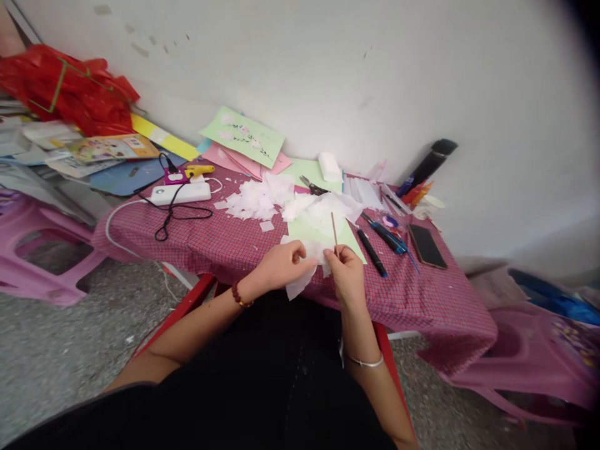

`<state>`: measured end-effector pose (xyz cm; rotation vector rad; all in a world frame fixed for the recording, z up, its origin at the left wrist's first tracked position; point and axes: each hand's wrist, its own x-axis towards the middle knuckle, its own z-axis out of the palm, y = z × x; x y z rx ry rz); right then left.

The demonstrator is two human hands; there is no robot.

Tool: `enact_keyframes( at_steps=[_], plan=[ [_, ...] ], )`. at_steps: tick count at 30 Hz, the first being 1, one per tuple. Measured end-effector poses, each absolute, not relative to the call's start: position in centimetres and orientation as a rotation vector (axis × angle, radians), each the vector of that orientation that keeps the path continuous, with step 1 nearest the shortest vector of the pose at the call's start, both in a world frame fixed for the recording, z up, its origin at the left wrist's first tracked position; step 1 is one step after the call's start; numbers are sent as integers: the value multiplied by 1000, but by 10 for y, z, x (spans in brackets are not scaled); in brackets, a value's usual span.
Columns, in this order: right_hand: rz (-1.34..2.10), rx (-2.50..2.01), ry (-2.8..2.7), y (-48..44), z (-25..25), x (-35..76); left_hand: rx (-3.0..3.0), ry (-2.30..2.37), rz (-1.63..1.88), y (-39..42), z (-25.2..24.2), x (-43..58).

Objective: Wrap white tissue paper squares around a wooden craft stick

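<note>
My left hand (284,267) is closed on a piece of thin white tissue paper (297,289) that hangs below its fingers at the table's front edge. Close beside it, my right hand (349,272) pinches a thin brown stick (334,226) that points up and away from me. The right fingertips also meet the tissue's edge; whether they grip it I cannot tell. Under and beyond the hands lies a light green sheet (352,242). Crumpled white tissue (323,211) covers its far part, next to a heap of small white paper pieces (253,201).
Scissors (313,185) lie behind the tissue. To the right are a black marker (372,252), a blue-black cutter (387,236) and a phone (427,245). A white power strip (180,194) with a black cable is on the left. A decorated green card (244,134) leans against the wall.
</note>
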<state>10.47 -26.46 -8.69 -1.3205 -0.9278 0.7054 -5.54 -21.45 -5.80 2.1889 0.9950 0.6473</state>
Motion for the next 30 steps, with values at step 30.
enact_keyframes(
  at_steps=[30],
  plan=[
    [558, -1336, -854, -266, -94, 115, 1938, 933, 991, -194, -64, -57]
  ],
)
